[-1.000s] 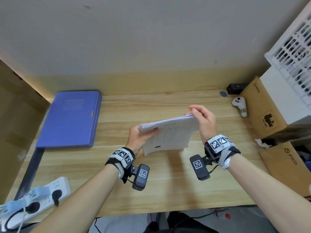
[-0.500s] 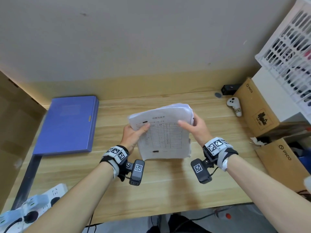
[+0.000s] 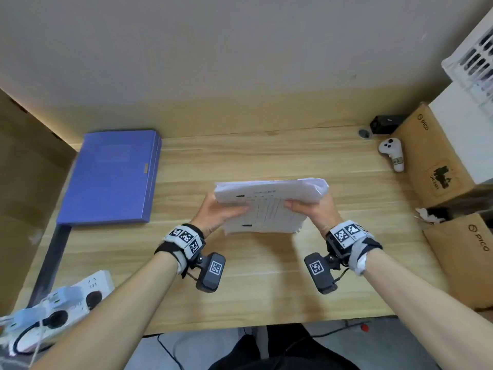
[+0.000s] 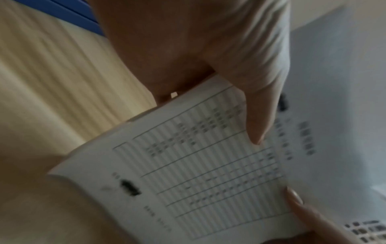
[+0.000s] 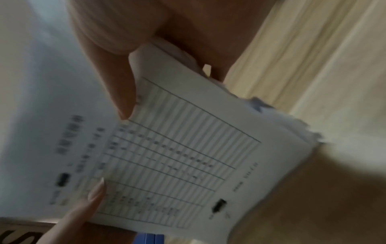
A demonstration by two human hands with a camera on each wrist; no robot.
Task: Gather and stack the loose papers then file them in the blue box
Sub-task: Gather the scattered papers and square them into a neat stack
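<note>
A thick stack of white papers (image 3: pixel 269 206) with a printed table on top is held over the middle of the wooden desk (image 3: pixel 266 284). My left hand (image 3: pixel 218 212) grips its left side, thumb on the top sheet. My right hand (image 3: pixel 312 209) grips its right side the same way. In the left wrist view the papers (image 4: pixel 208 165) fill the frame under my thumb. The right wrist view shows the stack (image 5: pixel 188 156) with ragged sheet edges on its outer side. The closed blue box (image 3: pixel 114 177) lies flat at the desk's far left.
A white power strip (image 3: pixel 56 308) with plugs sits at the near left corner. Cardboard boxes (image 3: pixel 432 161) line the right edge, with a white controller (image 3: pixel 392 153) and a small black device (image 3: pixel 386 124) at the back right. A white crate (image 3: pixel 474 49) stands above.
The stack has tipped from upright toward flat and come lower and nearer to me. Both hands still hold its sides.
</note>
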